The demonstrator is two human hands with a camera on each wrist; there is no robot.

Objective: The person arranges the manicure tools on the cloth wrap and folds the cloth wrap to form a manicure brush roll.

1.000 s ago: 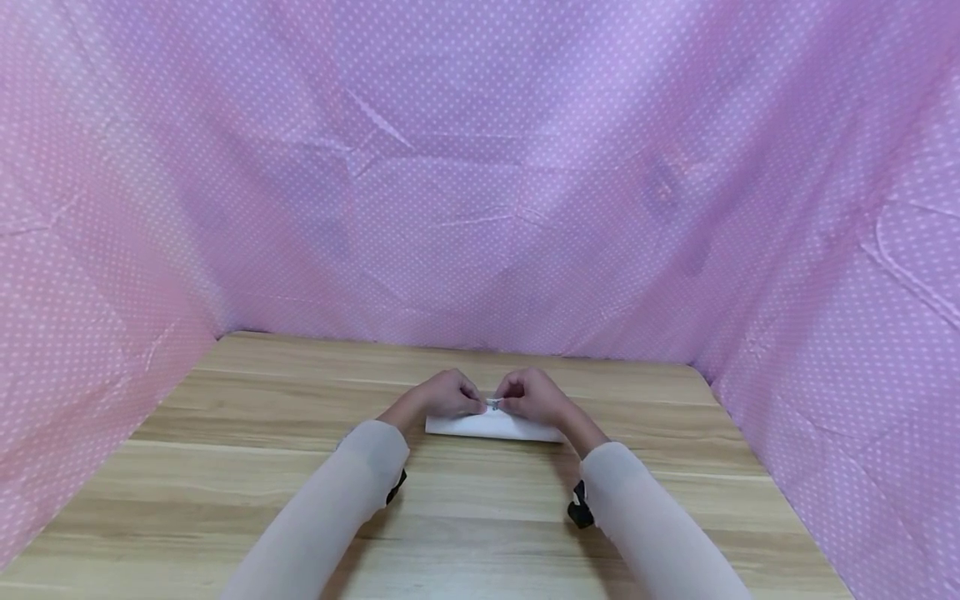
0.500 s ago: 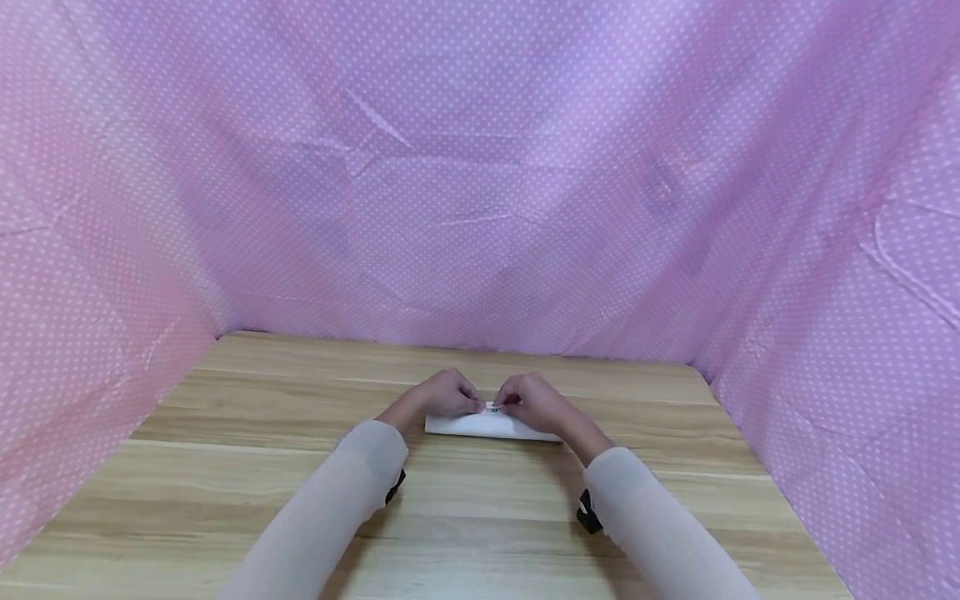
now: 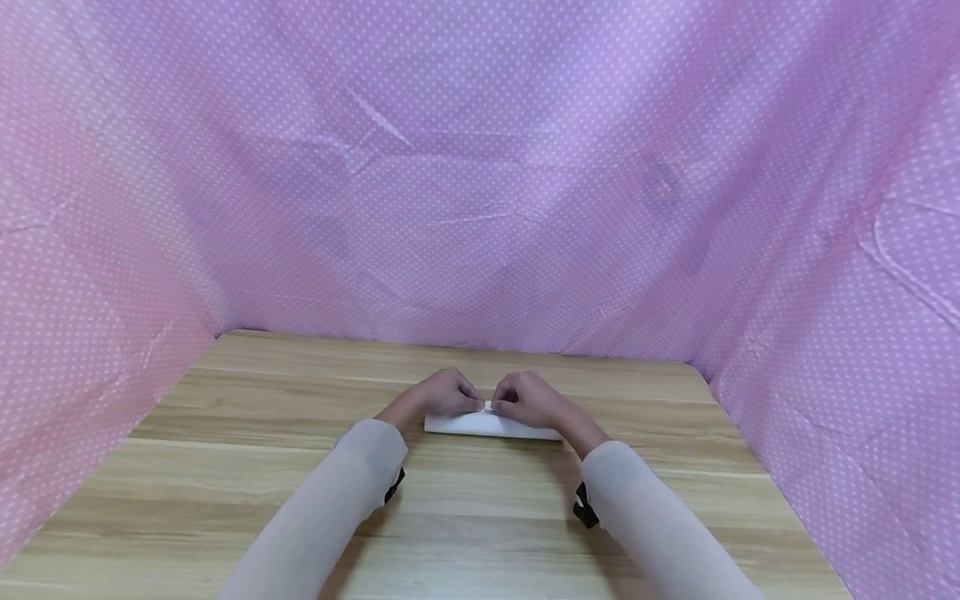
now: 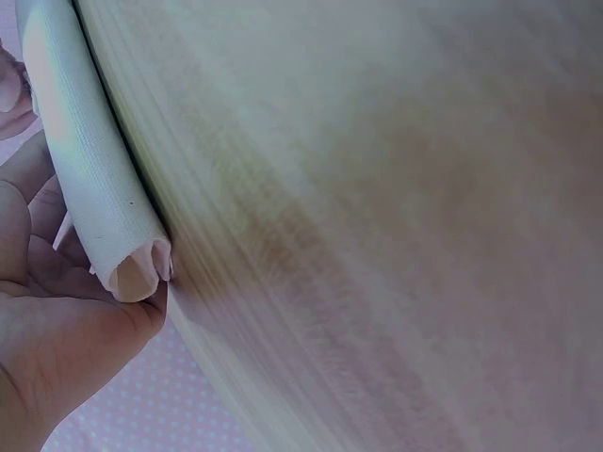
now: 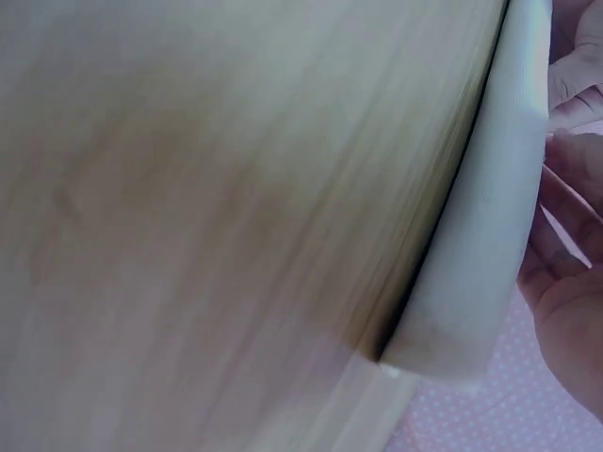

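A white rolled-up sheet [image 3: 491, 426], cloth-like in texture, lies crosswise on the wooden table. In the left wrist view the hollow, layered end of the roll [image 4: 99, 169] shows. My left hand [image 3: 452, 393] and right hand [image 3: 531, 400] meet over its middle, thumbs and fingers pinching at a small white strip [image 3: 489, 407] there. The strip is too small and too covered to tell its exact kind. From the right wrist view, the fingers of my right hand [image 5: 575, 301] bend along the far side of the roll [image 5: 480, 226].
The light wooden table [image 3: 480, 517] runs under both forearms. Pink polka-dot cloth [image 3: 480, 208] hangs behind the table and along both sides. A black strap piece [image 3: 584, 506] shows beneath the right sleeve, and another on the left.
My right hand has dipped slightly and shifted a little left, closer to the left hand. The small dark detail between the fingertips is now covered. The roll and left hand barely moved.
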